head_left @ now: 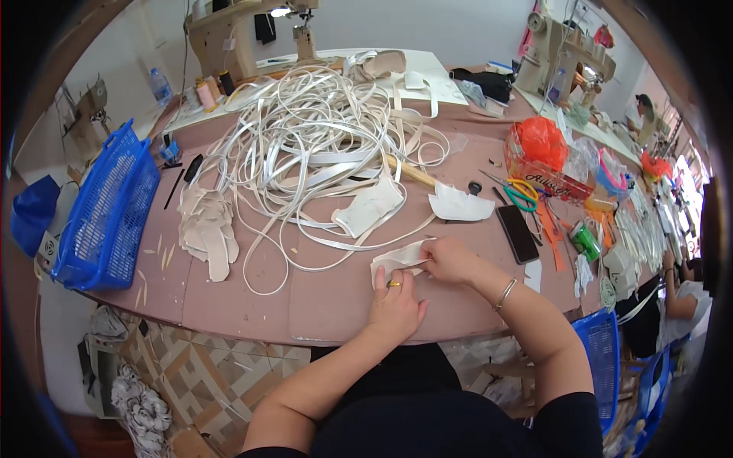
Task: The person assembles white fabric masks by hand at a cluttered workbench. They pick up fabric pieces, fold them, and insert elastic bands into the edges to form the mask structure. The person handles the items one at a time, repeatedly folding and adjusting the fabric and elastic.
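At the near edge of the table, a cream, leather-like cut piece (393,256) lies under both of my hands. My left hand (395,311), with a ring on one finger, presses its fingers on the piece's lower left part and holds it against the table. My right hand (450,261) is closed in a pinch on the piece's right end; its fingertips are partly hidden. Just beyond are a large tangled heap of white and cream straps (321,137), another cream piece (369,208) and a white piece (461,204).
A stack of cream cut pieces (208,229) and a blue basket (107,206) stand left. On the right are a phone (518,233), green-handled scissors (521,197), a green can (586,241) and a red plastic bag (540,146). Sewing machines (221,42) stand behind.
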Available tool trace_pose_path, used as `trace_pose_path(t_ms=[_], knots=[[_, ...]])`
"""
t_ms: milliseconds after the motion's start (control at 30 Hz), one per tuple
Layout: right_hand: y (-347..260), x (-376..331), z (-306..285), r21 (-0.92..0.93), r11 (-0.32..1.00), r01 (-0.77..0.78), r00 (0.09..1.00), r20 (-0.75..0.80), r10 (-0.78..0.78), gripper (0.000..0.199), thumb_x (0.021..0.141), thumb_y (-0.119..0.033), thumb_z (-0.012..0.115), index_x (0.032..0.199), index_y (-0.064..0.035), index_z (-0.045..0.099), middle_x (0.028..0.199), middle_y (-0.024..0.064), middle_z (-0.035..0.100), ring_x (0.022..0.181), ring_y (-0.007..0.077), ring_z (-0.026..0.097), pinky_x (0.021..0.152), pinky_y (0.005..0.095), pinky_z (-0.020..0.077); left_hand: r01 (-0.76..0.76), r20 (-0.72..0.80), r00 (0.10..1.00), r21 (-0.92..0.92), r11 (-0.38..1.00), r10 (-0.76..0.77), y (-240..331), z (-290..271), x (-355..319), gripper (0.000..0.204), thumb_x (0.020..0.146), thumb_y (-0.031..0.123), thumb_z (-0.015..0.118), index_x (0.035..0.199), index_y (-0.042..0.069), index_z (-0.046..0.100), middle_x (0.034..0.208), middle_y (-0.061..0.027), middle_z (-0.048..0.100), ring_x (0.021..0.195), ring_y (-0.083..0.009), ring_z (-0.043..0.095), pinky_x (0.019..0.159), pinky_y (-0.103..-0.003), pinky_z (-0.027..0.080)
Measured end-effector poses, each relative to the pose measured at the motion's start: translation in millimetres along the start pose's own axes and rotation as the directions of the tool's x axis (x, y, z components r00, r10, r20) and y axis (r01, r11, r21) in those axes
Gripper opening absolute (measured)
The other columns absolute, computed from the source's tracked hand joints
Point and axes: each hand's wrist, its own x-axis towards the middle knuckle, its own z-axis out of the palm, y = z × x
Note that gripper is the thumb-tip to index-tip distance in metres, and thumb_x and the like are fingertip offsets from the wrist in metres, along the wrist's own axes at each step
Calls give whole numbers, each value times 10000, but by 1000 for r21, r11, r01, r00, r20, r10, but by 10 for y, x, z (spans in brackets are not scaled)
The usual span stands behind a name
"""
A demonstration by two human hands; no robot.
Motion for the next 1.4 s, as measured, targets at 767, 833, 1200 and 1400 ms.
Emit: trace_pose_path(t_ms=[767,833,1200,1400], knots=[[-91,357,-44,-238,971,-33,980,181,78,269,811,-231,520,802,10,641,820,196,621,803,332,602,725,412,473,15,-10,1000,44,999,-15,-55,-37,107,625,690,491,598,1088,13,540,980,-34,472,998,-216,411,945,-559,189],[-54,319,5,-265,964,-19,987,151,61,254,807,-224,522,797,0,642,821,192,622,797,329,603,717,412,473,35,-100,994,21,999,-33,-15,-7,59,604,689,491,598,1074,26,557,990,-39,475,994,-215,416,948,-565,183],[-149,-12,-173,-43,998,-52,991,124,56,222,637,-111,604,836,-12,610,820,201,611,791,349,587,699,389,459,-15,0,1000,94,995,15,-16,96,155,532,741,476,567,972,0,620,1007,-60,490,992,-213,445,977,-610,106],[-97,-79,-113,-29,982,-187,982,35,188,236,718,-127,601,909,12,590,859,236,595,847,378,572,763,427,449,-23,-48,998,106,994,28,-29,113,148,561,730,483,576,1030,9,585,973,-56,487,979,-200,453,977,-608,113]])
